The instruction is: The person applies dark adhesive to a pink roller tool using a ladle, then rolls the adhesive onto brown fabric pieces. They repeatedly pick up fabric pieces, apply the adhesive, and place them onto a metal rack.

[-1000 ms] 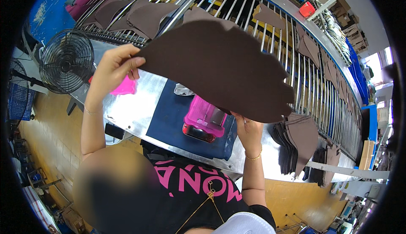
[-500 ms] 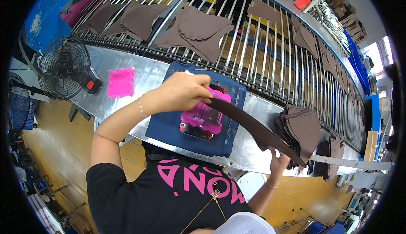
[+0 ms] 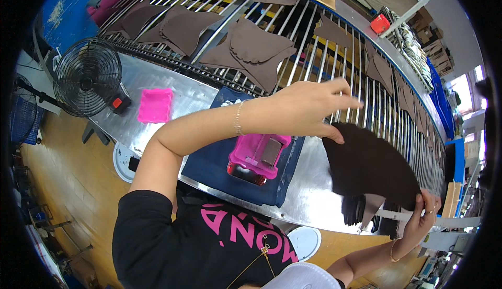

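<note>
The dark brown panel (image 3: 374, 166) is, as I see it from my remote seat, over the right part of the metal table (image 3: 311, 189), stretched betw. both hands. The R hand (image 3: 424, 213) grasps its right end, w/ fingers lying on the edge. The L hand (image 3: 314, 106) reaches across from left; its visible fingers are spread, thumb is over the panel's corner, but whether it really pinches there I cannot tell. Just at the near side of the panel I see dark stacked pcs (image 3: 354, 210), partly hidden. Toward the middle, a pink tray (image 3: 241, 150) w/ a small block (image 3: 271, 152) inside stands above the blue mat (image 3: 212, 171). Further left: a 2nd pink tray (image 3: 155, 106), then a black fan (image 3: 87, 77). On far side, brown pcs (image 3: 256, 48) lie on metal bars (image 3: 432, 158).
</note>
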`<state>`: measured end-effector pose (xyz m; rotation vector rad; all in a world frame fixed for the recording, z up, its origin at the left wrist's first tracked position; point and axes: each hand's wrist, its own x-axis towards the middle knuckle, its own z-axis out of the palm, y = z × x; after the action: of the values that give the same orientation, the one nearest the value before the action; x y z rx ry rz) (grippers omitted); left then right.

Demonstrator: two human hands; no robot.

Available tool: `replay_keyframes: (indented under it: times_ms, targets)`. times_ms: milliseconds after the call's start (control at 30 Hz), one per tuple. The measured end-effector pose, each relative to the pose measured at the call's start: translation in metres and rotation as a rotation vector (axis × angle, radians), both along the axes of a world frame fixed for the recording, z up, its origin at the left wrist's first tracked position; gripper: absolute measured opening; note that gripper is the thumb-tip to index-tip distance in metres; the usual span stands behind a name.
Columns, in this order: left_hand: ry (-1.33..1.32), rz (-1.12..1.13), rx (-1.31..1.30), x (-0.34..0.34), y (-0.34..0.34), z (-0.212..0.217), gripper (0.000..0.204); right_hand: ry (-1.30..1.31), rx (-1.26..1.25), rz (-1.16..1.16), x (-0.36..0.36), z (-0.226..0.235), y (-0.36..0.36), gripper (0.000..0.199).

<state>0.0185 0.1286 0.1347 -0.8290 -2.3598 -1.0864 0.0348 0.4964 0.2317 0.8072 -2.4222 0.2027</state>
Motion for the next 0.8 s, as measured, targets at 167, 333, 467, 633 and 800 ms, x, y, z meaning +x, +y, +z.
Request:
replay_keyframes:
  times_ms: [167,333,467,633,800]
  targets:
    - [-0.147,-0.028,-0.132,-0.019,-0.009,-0.02,0.028,0.129,0.199,0.1,-0.035,0.019,-0.063,0.007]
    - [-0.757,0.083,0.666,-0.038,-0.048,-0.042,0.02,0.323,0.034,-0.048,-0.057,0.018,-0.087,0.022]
    - [-0.689,0.121,1.155,-0.073,-0.119,-0.097,0.019,0.194,-0.199,-0.095,-0.064,-0.014,-0.063,0.021]
    - [-0.344,0.466,1.346,-0.133,-0.233,-0.17,0.026,0.007,-0.152,-0.253,-0.053,-0.063,-0.037,0.016]
    - [-0.335,0.712,1.536,-0.173,-0.304,-0.216,0.041,-0.187,-0.163,-0.405,-0.026,-0.095,0.004,0.016]
